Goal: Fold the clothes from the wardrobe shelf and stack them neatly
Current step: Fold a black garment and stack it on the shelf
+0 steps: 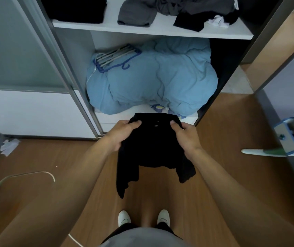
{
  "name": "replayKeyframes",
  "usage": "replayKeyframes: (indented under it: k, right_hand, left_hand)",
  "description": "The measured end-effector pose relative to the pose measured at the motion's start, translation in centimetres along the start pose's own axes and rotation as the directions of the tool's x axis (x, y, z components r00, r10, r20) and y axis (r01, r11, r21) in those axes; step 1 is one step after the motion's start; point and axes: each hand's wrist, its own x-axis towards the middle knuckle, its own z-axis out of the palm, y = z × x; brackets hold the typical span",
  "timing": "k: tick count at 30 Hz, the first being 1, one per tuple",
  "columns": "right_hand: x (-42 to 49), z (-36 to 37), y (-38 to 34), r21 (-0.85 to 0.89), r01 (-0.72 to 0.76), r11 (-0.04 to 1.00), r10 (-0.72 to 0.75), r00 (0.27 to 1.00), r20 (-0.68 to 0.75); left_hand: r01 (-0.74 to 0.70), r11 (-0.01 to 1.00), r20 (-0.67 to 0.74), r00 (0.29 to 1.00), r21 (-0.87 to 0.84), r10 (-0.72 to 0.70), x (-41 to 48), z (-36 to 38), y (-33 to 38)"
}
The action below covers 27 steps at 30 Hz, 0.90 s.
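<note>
A: Biggest first. Wardrobe fills 12 o'clock. Blue duvet is stuffed into the lower bay, just above centre. Shelf runs over it at 12.

B: What's on the shelf?

A: Loose grey-and-black pile at 1, unfolded. Flat black stack at 11, looks folded. We judge we're partway: one stack going, pile not yet done.

B: Item in hand?

A: Black top at dead centre, in the air over the floor, in front of the wardrobe and clear of the duvet. It's doubled over, sleeves hanging toward 6.

B: Hands?

A: Left hand at the top's 9, right hand at its 3. Each grips the upper edge, thumb on the face toward us, fingers wrapped behind. Nothing else held.

B: Handling?

A: We'd call it light and limp. No stiffness, so it sags wherever unsupported. Not slippery, not fragile. We'd hold the two upper corners so it hangs square, then tuck the sleeves before the next fold. No flat surface under it, so the risk is a crooked edge.

B: Small stuff?

A: Hangers at 11, lying on the duvet. Not ours.
</note>
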Motion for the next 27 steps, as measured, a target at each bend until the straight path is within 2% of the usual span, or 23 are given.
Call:
replayKeyframes:
  k: [3,6,9,14,21,23,27]
  right_hand:
    - [-1.3,2.0,-0.2,0.085,0.044,0.995,-0.045,0.999,0.004]
    - [-2.4,3.0,-0.9,0.104,0.105,0.989,-0.113,0.991,0.073]
    - [-3.2,3.2,-1.3,0.045,0.211,0.976,-0.216,0.967,0.139]
    - [-4.5,3.3,-1.5,0.030,0.296,0.955,-0.295,0.932,0.209]
    - [-5.5,2.7,-1.3,0.132,0.099,0.986,-0.133,0.950,0.284]
    - [-5.9,2.4,-1.1,0.189,0.057,0.980,-0.116,0.942,0.315]
    - [-6.6,2.0,-1.1,0.256,-0.013,0.967,-0.079,0.935,0.345]
  left_hand:
    - [-0.018,0.998,0.034,0.999,-0.066,0.021,-0.4,2.1,0.2]
    - [-0.064,0.998,0.074,0.995,-0.020,0.065,-0.8,3.3,0.4]
    - [-0.118,0.993,0.064,0.991,0.026,0.116,-1.0,3.8,0.2]
    - [-0.133,0.990,0.068,0.988,-0.056,0.136,-1.4,4.2,-0.1]
    - [-0.171,0.962,0.148,0.968,-0.210,0.205,-2.8,3.9,-0.6]
    - [-0.207,0.965,0.181,0.955,-0.158,0.235,-3.0,3.5,-1.0]
    - [-0.348,0.932,0.229,0.919,0.099,0.319,-3.1,2.6,-1.9]
